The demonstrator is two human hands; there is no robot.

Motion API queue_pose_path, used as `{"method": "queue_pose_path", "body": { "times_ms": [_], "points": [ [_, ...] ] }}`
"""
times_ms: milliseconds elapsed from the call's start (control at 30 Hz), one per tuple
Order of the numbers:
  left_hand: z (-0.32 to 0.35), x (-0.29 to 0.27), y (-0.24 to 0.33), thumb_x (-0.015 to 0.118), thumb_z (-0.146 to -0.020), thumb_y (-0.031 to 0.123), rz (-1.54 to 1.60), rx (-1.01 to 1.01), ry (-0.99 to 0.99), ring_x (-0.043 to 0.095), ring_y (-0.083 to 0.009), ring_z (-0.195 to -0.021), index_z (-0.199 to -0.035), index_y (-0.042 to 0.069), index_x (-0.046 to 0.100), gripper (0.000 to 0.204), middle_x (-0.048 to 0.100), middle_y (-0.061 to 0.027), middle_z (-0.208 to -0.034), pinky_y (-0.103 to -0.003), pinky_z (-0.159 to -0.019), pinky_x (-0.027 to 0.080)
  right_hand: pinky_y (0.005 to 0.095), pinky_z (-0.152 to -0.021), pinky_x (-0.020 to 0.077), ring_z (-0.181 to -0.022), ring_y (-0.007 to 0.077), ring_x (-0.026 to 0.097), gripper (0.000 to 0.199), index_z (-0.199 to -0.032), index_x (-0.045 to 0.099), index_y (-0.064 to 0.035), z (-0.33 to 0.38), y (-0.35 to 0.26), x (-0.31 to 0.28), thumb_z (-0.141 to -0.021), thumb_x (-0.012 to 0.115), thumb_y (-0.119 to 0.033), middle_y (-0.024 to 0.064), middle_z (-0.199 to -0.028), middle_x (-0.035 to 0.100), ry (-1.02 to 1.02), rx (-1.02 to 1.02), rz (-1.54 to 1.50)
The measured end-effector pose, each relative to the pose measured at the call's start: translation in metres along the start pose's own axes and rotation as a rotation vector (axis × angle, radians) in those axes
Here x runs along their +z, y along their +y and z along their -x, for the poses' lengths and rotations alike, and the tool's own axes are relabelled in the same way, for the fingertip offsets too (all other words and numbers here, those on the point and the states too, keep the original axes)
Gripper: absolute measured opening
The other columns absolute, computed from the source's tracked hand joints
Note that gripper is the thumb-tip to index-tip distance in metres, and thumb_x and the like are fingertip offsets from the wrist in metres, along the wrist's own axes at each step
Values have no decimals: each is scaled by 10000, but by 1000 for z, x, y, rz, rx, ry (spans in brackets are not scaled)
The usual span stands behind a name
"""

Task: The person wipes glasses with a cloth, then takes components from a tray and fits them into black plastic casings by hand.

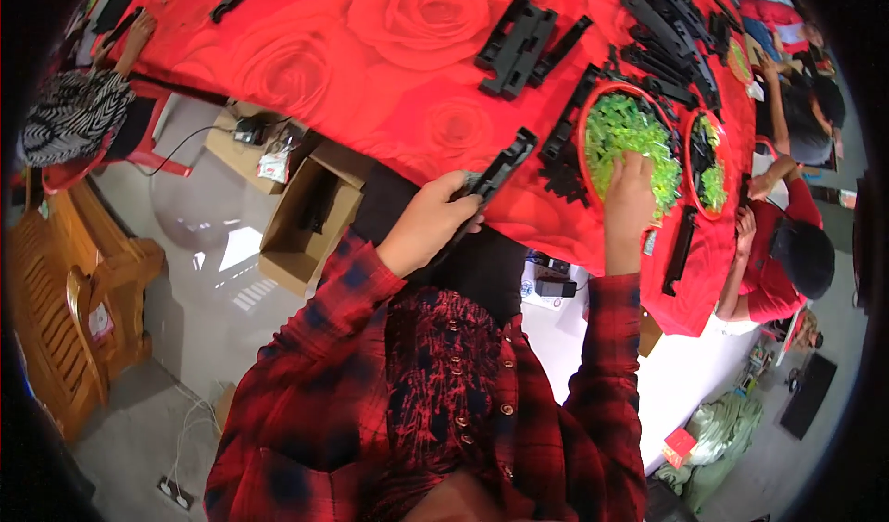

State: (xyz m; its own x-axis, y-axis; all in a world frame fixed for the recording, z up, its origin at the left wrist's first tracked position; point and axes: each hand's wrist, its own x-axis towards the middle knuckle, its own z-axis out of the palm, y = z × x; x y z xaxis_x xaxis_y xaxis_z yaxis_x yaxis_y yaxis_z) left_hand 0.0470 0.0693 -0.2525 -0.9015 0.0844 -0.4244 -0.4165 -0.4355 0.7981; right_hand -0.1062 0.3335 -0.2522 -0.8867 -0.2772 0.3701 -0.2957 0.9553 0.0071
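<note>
My left hand [431, 221] is closed round a long, narrow black plastic part [505, 166], which slants up to the right over the table edge. Into a red-rimmed basket [585, 163] of small green plastic pieces [616, 119] reaches my right hand [632, 198], its fingers bent down and drawn together at the pile. Whatever lies between those fingertips is hidden. Just left of the basket lie more black parts [565, 129]. A second red-rimmed basket [691, 166] on the right holds green and black pieces.
A red rose-patterned cloth [370, 78] covers the table. Black strips [519, 41] lie beyond, with a heap of them [662, 27] at the far right. Below the left edge stands an open cardboard box [287, 244]. Other people sit at the left [79, 119] and right [787, 254].
</note>
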Motion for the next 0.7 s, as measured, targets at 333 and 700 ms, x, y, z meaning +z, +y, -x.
{"method": "queue_pose_path", "body": {
  "times_ms": [333, 700],
  "points": [
    [4, 9, -3, 531, -966, 68, 97, 69, 4, 594, -102, -827, -1211, -9, 571, 260, 613, -24, -954, -249, -780, 489, 384, -715, 537, -839, 294, 642, 243, -1190, 562, -57, 13, -37, -17, -975, 575, -168, 134, -1046, 617, 60, 10, -341],
    [2, 24, -17, 573, -993, 87, -48, 273, 71, 532, -46, -914, -1160, 4, 599, 189, 603, 34, -998, -224, -808, 456, 356, -842, 477, -919, 248, 612, 541, -1385, 401, 56, 39, -130, -61, -965, 624, -203, 160, -1078, 629, -298, 128, -1147]
  ]
}}
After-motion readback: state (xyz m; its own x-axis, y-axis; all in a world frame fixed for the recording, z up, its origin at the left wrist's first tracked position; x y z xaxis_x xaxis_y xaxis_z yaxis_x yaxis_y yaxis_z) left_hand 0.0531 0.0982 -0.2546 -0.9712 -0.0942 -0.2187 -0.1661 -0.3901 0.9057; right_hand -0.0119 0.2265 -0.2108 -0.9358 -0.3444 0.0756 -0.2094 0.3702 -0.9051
